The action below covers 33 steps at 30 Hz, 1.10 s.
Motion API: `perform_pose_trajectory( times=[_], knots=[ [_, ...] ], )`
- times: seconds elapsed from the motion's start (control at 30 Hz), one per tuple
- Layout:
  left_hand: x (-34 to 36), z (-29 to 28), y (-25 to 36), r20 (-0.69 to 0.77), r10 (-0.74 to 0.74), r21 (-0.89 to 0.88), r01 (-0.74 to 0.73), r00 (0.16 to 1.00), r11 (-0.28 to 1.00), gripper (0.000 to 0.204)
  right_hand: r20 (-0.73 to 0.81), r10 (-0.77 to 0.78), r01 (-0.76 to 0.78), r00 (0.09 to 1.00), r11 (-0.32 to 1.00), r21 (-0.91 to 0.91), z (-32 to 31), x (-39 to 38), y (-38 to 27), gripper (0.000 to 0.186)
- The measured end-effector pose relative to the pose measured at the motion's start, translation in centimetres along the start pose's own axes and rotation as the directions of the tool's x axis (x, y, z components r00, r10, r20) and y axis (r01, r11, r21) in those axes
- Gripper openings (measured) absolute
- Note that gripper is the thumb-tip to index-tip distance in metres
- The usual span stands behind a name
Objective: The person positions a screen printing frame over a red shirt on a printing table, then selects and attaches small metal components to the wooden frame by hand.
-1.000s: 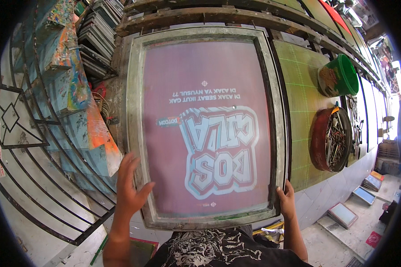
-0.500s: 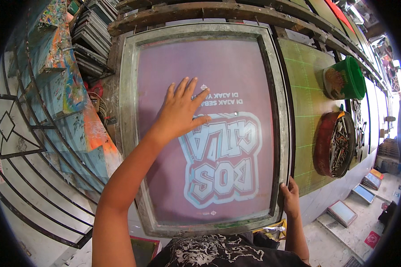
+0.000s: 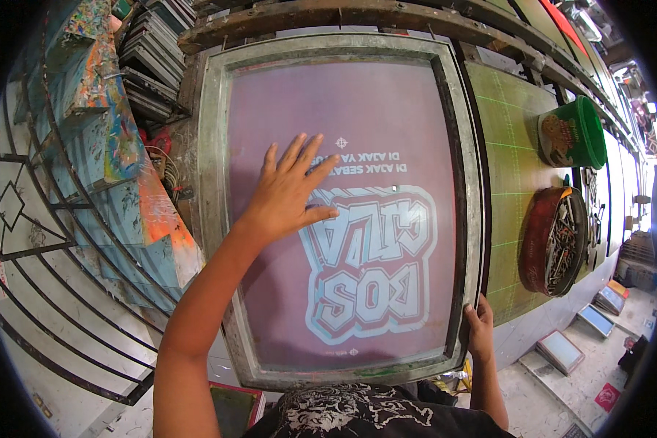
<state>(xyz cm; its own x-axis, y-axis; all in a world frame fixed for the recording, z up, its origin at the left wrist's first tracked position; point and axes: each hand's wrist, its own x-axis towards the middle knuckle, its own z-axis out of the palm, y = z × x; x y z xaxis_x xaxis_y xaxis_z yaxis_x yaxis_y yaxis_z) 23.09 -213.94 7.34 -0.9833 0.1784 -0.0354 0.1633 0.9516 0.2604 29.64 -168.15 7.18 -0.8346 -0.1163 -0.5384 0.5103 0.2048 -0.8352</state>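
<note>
A large screen printing frame (image 3: 213, 160) with worn grey bars lies in front of me. Its purple mesh (image 3: 387, 95) carries a pale blocky lettering design (image 3: 372, 292), upside down from my side. On the left half of the mesh my left hand (image 3: 279, 201) rests with fingers spread, partly covering the lettering; it holds nothing. My right hand (image 3: 479, 332) grips the frame's right bar near the close corner, thumb on the edge and the other fingers mostly hidden.
Right of the frame, a green gridded board (image 3: 509, 153) carries a green bucket (image 3: 571, 135) and a round reddish tin (image 3: 536, 244) of small metal pieces. Beams (image 3: 328, 16) cross the far side. At left are stacked frames (image 3: 150, 51), paint-stained steps (image 3: 150, 219) and black railing (image 3: 33, 254).
My left hand has slid slightly left and nearer to me over the mesh, uncovering more of the small lettering. My right hand keeps its hold on the frame's edge.
</note>
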Motion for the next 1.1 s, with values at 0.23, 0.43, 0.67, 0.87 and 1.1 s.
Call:
perform_pose_trajectory(
  times=[0.23, 0.43, 0.67, 0.87, 1.1],
  knots=[
    [2.6, 1.5, 0.2, 0.008, 0.035, 0.047, -0.035, 0.999, 0.998, 0.088, -0.027, 0.005, -0.006, 1.000, 1.000, -0.004, 0.3, -0.2, -0.3, 0.042],
    [2.8, 1.3, 0.1, 0.022, 0.032, 0.057, -0.033, 0.999, 0.998, 0.091, -0.059, 0.007, -0.005, 0.998, 1.000, 0.020, 0.1, -0.1, 0.4, 0.046],
    [3.0, 1.4, 0.0, 0.027, 0.022, 0.058, -0.023, 0.999, 0.998, 0.091, -0.014, 0.007, -0.008, 1.000, 0.999, -0.053, 0.1, 0.2, -0.4, 0.046],
    [2.6, 1.3, 0.3, 0.023, 0.021, 0.044, -0.022, 1.000, 0.999, 0.089, -0.019, 0.022, -0.023, 1.000, 0.999, -0.026, -0.4, 0.0, 0.5, 0.048],
    [2.1, 3.6, -0.6, -0.095, 0.092, 0.136, -0.079, 0.991, 0.988, 0.082, -0.068, -0.030, 0.022, 0.997, 0.994, -0.105, -2.1, -0.5, 3.0, 0.049]
  ],
)
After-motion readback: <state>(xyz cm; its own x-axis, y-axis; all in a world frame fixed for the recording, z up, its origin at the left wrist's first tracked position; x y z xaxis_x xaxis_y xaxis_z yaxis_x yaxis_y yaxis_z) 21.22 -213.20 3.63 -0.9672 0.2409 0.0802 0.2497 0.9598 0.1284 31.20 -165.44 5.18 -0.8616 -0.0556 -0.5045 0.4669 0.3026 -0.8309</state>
